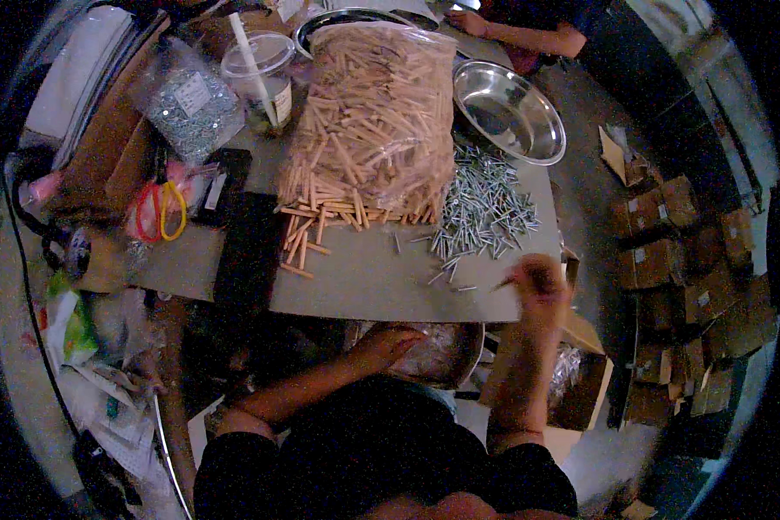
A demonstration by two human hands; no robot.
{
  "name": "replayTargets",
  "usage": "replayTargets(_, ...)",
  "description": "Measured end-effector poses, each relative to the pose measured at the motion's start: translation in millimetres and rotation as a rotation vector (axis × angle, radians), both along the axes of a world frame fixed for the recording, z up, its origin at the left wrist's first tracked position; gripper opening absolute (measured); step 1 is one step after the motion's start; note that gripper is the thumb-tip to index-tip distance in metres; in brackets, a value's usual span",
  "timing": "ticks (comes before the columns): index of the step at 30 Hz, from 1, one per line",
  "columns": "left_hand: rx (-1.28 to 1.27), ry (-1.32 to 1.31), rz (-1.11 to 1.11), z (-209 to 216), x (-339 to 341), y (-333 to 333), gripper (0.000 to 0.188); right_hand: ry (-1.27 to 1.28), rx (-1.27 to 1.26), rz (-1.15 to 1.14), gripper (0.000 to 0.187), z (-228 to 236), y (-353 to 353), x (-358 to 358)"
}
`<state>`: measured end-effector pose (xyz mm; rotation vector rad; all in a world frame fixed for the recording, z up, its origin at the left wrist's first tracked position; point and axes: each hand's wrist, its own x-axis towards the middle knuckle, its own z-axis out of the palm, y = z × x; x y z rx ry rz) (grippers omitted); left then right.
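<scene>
My left hand (388, 347) hangs just off the table's front edge, beside a metal bowl (477, 351) at my lap that has clear plastic in it. Its fingers are pressed together, and what they hold is hidden. My right hand (542, 279) is raised over the table's right front corner, smeared by motion; its fingers cannot be made out. Just left of it lies a loose heap of silver screw-like pieces (485, 208). Beside that heap a big clear bag of wooden dowels (373, 121) spills some loose dowels (303, 247) toward me.
An empty steel bowl (516, 121) is behind the heap. At left are a lidded cup with straw (264, 82), a bag of small metal parts (195, 108) and scissors with red and yellow handles (173, 211). Cardboard boxes (650, 260) stack at right. Another person's arm (529, 35) shows beyond.
</scene>
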<state>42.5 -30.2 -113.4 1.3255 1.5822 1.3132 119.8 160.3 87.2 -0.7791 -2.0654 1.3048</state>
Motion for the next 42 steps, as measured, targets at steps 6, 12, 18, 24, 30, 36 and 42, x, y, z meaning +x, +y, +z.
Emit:
replayTargets(6, -0.016, -0.049, -0.005, 1, 0, 1, 0.021, -0.331, 1.103, -0.553, 0.027, 6, 65, 30)
replayTargets(12, -0.096, -0.111, 0.009, -4, 0, 5, 0.025, -0.311, 0.67, 0.414, 0.025, -54, -47, -51)
replayTargets(18, -0.077, -0.219, 0.021, 3, -10, -3, 0.026, -0.2, 0.879, 0.666, 0.024, -69, -142, -131)
replayTargets(24, -0.071, -0.321, 0.034, 5, -13, -15, 0.028, -0.384, 0.798, 0.639, 0.021, -60, -144, -127)
replayTargets(30, -0.034, -0.409, -0.005, 13, -12, -21, 0.031, -0.371, 0.197, 0.616, 0.022, -29, -95, -66)
replayTargets(36, 0.081, -0.508, -0.012, 50, -10, -22, 0.028, -0.261, -0.124, 0.524, 0.028, -23, -57, -8)
replayTargets(42, -0.007, -0.611, -0.177, 78, -15, -23, 0.024, -0.141, -0.431, 0.486, 0.031, -17, -55, 10)
